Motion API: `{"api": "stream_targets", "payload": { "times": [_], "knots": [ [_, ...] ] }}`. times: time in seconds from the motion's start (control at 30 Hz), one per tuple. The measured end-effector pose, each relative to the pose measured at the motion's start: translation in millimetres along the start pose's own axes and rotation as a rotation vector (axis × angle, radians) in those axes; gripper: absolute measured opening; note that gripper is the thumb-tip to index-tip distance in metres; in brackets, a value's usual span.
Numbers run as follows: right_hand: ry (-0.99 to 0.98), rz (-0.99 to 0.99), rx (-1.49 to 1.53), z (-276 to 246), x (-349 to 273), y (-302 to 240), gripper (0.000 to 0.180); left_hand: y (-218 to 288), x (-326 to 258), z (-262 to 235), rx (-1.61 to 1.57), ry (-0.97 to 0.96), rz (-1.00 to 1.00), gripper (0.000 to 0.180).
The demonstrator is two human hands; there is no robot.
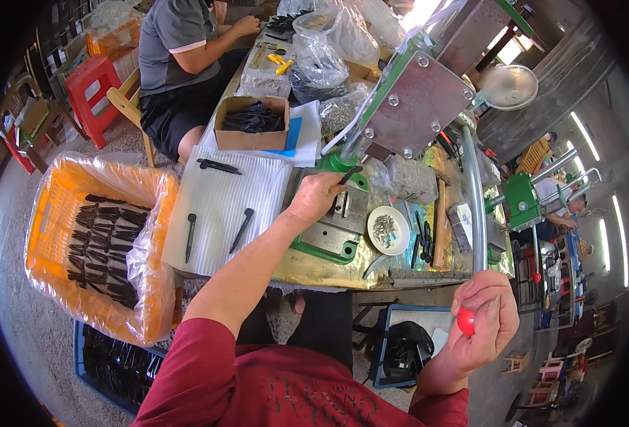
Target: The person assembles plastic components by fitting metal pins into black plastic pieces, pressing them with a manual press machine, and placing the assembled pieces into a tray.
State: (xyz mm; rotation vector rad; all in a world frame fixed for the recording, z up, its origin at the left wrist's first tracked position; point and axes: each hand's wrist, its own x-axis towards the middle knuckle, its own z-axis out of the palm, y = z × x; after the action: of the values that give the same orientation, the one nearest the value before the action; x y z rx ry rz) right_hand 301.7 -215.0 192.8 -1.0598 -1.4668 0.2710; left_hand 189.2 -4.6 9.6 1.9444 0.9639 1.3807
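Observation:
My left hand (313, 198) pinches a slim black piece (351, 174) over the metal block on the base of a green hand press (326, 243). My right hand (487, 317) is wrapped round the red ball knob (465, 322) at the end of the steel lever (477, 206). Left of the press, several similar black pieces (242, 229) lie apart on a white foam sheet (257, 185). Just right of the base stands a white bowl (402, 240) of small metal parts. The press's head (421, 99) rises above my left hand.
An orange crate (51, 242) lined with plastic holds rows of black pieces at left. A cardboard box (252, 141) of dark parts stands beyond the foam. A hammer (440, 220) lies right of the bowl. Another person (179, 57) sits at the far left. Blue bins (101, 356) sit below.

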Motion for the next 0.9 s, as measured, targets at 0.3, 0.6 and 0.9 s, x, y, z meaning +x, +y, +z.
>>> {"api": "stream_targets", "payload": {
  "times": [0.3,0.6,0.9],
  "knots": [
    [0.034,-0.026,-0.005,2.9,-0.6,4.0,0.024,-1.2,1.8,1.5,0.014,0.010,0.044,0.012],
    [0.029,-0.023,-0.028,2.7,-1.0,2.3,0.023,1.8,2.1,0.5,0.002,0.003,0.017,0.011],
    [0.063,0.015,-0.037,5.5,1.2,-2.3,0.024,1.0,1.8,1.9,-0.009,0.013,0.023,0.011]
  ]
}}
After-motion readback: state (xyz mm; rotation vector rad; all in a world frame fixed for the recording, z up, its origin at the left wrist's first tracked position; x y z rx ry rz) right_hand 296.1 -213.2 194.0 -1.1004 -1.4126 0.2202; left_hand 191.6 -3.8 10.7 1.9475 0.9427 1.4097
